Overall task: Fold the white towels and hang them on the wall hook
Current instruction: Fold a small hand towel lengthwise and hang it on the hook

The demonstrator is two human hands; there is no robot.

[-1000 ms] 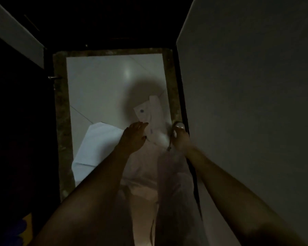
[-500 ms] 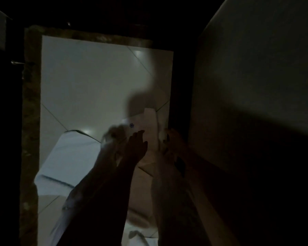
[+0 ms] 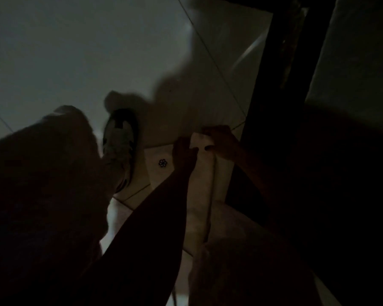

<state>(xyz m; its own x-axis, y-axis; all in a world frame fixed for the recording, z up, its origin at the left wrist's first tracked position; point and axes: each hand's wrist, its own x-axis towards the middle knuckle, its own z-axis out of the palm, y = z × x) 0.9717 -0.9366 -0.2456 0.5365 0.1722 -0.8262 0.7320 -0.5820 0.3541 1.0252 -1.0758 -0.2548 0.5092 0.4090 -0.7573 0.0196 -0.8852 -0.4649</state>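
My left hand [image 3: 184,152] and right hand [image 3: 222,143] pinch the white towel [image 3: 202,177] beside the shoe [image 3: 119,140]; I think folding isn't finished, hanging's left.

Head camera, steeply down onto floor [image 3: 75,51]; near, apparently tilted.

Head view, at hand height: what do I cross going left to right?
Trouser leg → shoe → flower mark on the white towel → left hand → right hand → dark frame → grey wall.
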